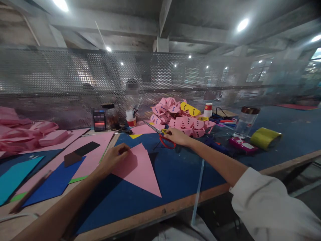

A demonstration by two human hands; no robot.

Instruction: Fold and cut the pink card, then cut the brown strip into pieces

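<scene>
My right hand (176,136) grips a pair of scissors (157,130) with red and yellow handles. Their blades point up and to the left, over the far part of the blue mat (180,180), and look slightly apart. Under my left hand (116,155) lies a pink sheet (140,167) cut to a pointed shape. The left fingers are curled at its upper left edge and seem to pinch it. The scissors are clear of this sheet. Just beyond my right hand rises a heap of pink cut pieces (170,112) with dark dots.
Blue (59,180), teal (21,177) and pink sheets cover the left side. A paper cup (130,121) and a dark-lidded jar (114,117) stand at the back. To the right are a clear jar (247,122), a magenta object (242,145) and a yellow roll (265,138). A perforated screen (105,73) closes the back.
</scene>
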